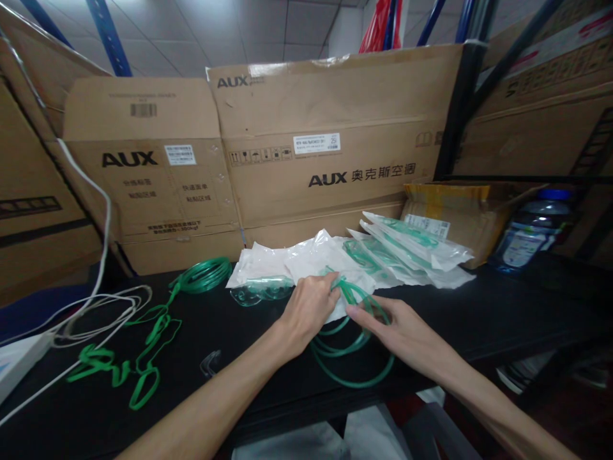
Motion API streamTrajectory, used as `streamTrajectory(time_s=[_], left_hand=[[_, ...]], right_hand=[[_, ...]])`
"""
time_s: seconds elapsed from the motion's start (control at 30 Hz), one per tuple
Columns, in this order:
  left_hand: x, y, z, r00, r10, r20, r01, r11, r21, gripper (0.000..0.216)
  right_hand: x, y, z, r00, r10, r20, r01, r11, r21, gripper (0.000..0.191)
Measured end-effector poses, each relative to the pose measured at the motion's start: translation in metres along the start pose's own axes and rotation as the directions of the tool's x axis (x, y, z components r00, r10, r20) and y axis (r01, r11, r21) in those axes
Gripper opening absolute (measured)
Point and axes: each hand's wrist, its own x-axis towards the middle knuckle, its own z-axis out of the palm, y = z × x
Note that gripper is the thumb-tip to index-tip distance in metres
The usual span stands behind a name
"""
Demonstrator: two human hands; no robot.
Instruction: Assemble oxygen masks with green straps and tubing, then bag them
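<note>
My left hand pinches a coil of green tubing near the top of its loops, over a white plastic pouch. My right hand lies flat on the same coil, fingers stretched toward the left hand. A clear mask piece rests just left of my left hand on the black table.
More sealed pouches with green tubing are stacked at the back right. Loose green tubing and straps and white cables lie at the left. Cardboard boxes wall the back. A water bottle stands at the right.
</note>
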Motion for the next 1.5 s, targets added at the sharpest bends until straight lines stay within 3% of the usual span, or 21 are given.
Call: streamTrajectory(time_s=[0.13, 0.33, 0.5, 0.73, 0.83, 0.9, 1.0, 1.07, 1.2, 1.4, 1.5], left_hand=[[0.0, -0.001, 0.001, 1.0, 0.013, -0.004, -0.013, 0.999, -0.035, 0.034], [-0.003, -0.006, -0.003, 0.997, 0.066, -0.036, -0.071, 0.988, -0.139, 0.039], [-0.01, 0.0, -0.007, 0.993, 0.095, -0.07, -0.107, 0.976, -0.192, 0.037], [-0.016, 0.012, 0.004, 0.98, 0.174, -0.101, -0.194, 0.948, -0.253, 0.04], [-0.015, 0.011, 0.006, 0.976, 0.184, -0.115, -0.209, 0.943, -0.26, 0.038], [-0.013, 0.009, 0.005, 0.977, 0.176, -0.119, -0.202, 0.945, -0.257, 0.038], [-0.009, 0.008, 0.003, 0.98, 0.156, -0.12, -0.181, 0.952, -0.245, 0.037], [-0.008, 0.008, 0.002, 0.981, 0.153, -0.116, -0.177, 0.955, -0.237, 0.036], [-0.009, 0.009, 0.001, 0.978, 0.183, -0.098, -0.201, 0.952, -0.231, 0.035], [-0.009, 0.01, 0.003, 0.967, 0.236, -0.096, -0.253, 0.934, -0.254, 0.032], [-0.009, 0.011, 0.003, 0.958, 0.272, -0.097, -0.288, 0.92, -0.265, 0.032]], right_hand=[[0.004, 0.003, -0.001, 0.997, -0.043, -0.058, 0.039, 0.997, -0.07, 0.035], [0.009, 0.016, -0.004, 0.978, 0.033, -0.204, -0.017, 0.997, 0.081, 0.035], [0.006, 0.017, 0.008, 0.951, 0.107, -0.292, -0.037, 0.971, 0.237, 0.04], [0.01, 0.009, 0.029, 0.959, 0.1, -0.266, 0.004, 0.932, 0.362, 0.045], [0.005, 0.002, 0.024, 0.976, 0.128, -0.177, -0.046, 0.912, 0.407, 0.046], [-0.003, -0.003, 0.015, 0.981, 0.192, -0.004, -0.169, 0.871, 0.461, 0.046], [-0.015, -0.007, 0.0, 0.921, 0.267, 0.283, -0.379, 0.779, 0.499, 0.046], [-0.02, -0.006, -0.006, 0.909, 0.254, 0.332, -0.405, 0.731, 0.55, 0.045], [-0.021, 0.001, -0.004, 0.953, 0.236, 0.188, -0.297, 0.628, 0.719, 0.041], [-0.015, 0.003, 0.012, 0.959, 0.282, 0.023, -0.169, 0.506, 0.846, 0.045], [-0.015, 0.001, 0.018, 0.976, 0.216, 0.001, -0.127, 0.57, 0.812, 0.043]])
